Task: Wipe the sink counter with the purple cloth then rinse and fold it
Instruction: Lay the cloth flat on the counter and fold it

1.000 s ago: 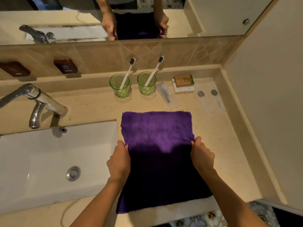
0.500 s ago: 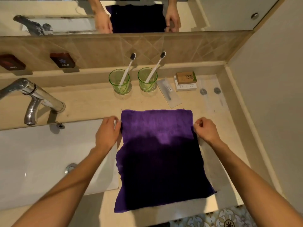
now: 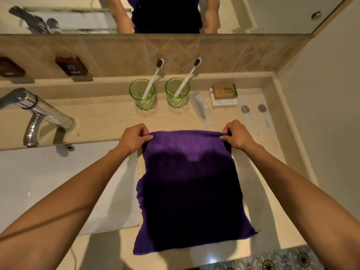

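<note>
- The purple cloth (image 3: 191,190) lies spread flat on the beige sink counter (image 3: 109,117), just to the right of the white sink (image 3: 64,184); its near edge reaches almost to the counter's front.
- The left hand (image 3: 132,138) pinches the cloth's far left corner between thumb and fingers, lifting that corner slightly off the counter.
- The right hand (image 3: 236,136) grips the far right corner the same way — the far edge runs taut between the two hands.
- Behind the cloth stand two green glasses (image 3: 142,94), each with a white toothbrush (image 3: 153,78) leaning in it.
- To their right lie a wrapped packet (image 3: 203,109) and a small brown box (image 3: 225,91) set on a white one.
- The chrome tap (image 3: 37,112) stands at the left, above the sink — well apart from the cloth.
- The mirror (image 3: 78,14) above shows both forearms and the dark cloth.
</note>
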The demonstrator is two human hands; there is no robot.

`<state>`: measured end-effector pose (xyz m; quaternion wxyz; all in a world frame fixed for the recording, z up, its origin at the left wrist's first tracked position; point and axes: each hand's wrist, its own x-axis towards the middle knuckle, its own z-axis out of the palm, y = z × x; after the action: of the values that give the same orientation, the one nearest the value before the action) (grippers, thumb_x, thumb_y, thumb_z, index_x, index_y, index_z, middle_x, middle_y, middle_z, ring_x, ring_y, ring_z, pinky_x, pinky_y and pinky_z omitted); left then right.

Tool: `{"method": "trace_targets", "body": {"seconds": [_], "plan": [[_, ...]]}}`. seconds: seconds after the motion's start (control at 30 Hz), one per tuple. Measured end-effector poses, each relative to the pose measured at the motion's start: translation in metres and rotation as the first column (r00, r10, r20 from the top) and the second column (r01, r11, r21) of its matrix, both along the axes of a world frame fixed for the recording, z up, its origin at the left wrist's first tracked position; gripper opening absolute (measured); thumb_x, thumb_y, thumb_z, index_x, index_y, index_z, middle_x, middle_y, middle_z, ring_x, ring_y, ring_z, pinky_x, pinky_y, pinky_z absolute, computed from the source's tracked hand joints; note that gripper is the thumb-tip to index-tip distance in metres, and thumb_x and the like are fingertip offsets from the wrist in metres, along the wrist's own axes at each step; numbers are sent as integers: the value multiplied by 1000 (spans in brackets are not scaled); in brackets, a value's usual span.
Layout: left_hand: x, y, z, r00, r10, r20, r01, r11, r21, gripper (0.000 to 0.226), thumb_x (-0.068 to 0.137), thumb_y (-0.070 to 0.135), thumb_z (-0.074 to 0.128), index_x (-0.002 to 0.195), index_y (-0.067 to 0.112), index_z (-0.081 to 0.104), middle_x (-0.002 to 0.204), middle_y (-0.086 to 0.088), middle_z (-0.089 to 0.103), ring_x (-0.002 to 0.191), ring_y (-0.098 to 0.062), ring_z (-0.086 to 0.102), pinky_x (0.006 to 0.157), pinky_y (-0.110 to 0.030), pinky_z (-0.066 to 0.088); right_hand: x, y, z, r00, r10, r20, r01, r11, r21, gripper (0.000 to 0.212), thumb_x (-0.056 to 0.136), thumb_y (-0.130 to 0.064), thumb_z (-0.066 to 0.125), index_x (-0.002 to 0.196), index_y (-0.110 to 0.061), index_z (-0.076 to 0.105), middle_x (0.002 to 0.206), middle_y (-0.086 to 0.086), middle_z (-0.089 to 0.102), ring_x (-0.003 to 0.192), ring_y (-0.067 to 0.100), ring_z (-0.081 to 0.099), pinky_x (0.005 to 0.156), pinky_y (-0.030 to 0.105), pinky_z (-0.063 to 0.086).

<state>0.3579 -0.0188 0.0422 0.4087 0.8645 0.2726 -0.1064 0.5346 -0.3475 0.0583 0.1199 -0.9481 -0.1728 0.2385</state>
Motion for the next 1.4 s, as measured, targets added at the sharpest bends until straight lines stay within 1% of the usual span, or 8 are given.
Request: {"method": "trace_targets", "body": {"seconds": [0.1,0.33,0.43,0.63,0.73,0.97,1.17,1.4], "plan": [[0,13,16,996,91,5,-87,973,-216,14,86,10,77,84,11,63,92,-19,67,83,-24,60,88,-46,54,10,-1,24,998,-67,17,67,998,5,23,83,-30,82,81,-18,62,85,3,66,82,25,62,69,35,48],[14,28,61,972,178,155,-138,961,-241,21,81,-2,77,91,14,68,89,-12,67,79,-21,58,70,-26,52,27,10,67,988,-146,41,134,966,221,30,78,-17,86,70,-23,58,80,5,67,78,24,62,70,35,49],[7,31,78,963,193,188,-138,953,-271,27,77,-7,79,84,18,71,89,-14,69,85,-25,61,86,-40,55,23,6,79,990,-130,55,109,952,286,30,81,-8,82,70,-24,59,74,-2,64,77,24,61,75,41,55],[-47,5,103,976,118,184,-83,978,-190,31,71,-9,81,71,19,68,60,13,66,62,-2,58,69,-21,49,-15,-26,94,997,-7,79,-19,944,330,16,87,-6,75,84,-20,67,83,0,66,80,21,63,70,27,49],[-86,-14,99,981,44,189,-17,990,-142,38,72,-11,79,67,24,65,67,9,64,69,-9,56,69,-19,46,-48,-48,96,991,57,119,-93,943,320,18,86,-3,74,85,-20,67,88,3,65,80,18,60,69,24,45],[-161,-55,68,976,-131,173,138,990,-30,44,75,-9,76,74,32,61,74,10,65,73,-1,58,62,-11,41,-109,-94,69,952,246,182,-287,925,249,22,76,4,74,80,-18,71,85,1,59,72,16,58,69,31,49],[-200,-86,37,966,-237,98,236,971,22,56,66,-15,59,65,41,55,76,15,54,72,-4,54,64,-17,39,-155,-129,37,940,287,185,-323,925,202,26,75,9,73,84,-16,70,96,-7,52,77,9,55,77,3,37],[-221,-115,8,946,-324,26,316,936,155,47,67,-7,60,87,34,52,81,16,52,88,-16,54,65,-31,46,-187,-153,11,934,306,186,-333,932,141,22,79,3,73,91,-15,69,100,-7,50,83,12,55,74,13,41]]}}
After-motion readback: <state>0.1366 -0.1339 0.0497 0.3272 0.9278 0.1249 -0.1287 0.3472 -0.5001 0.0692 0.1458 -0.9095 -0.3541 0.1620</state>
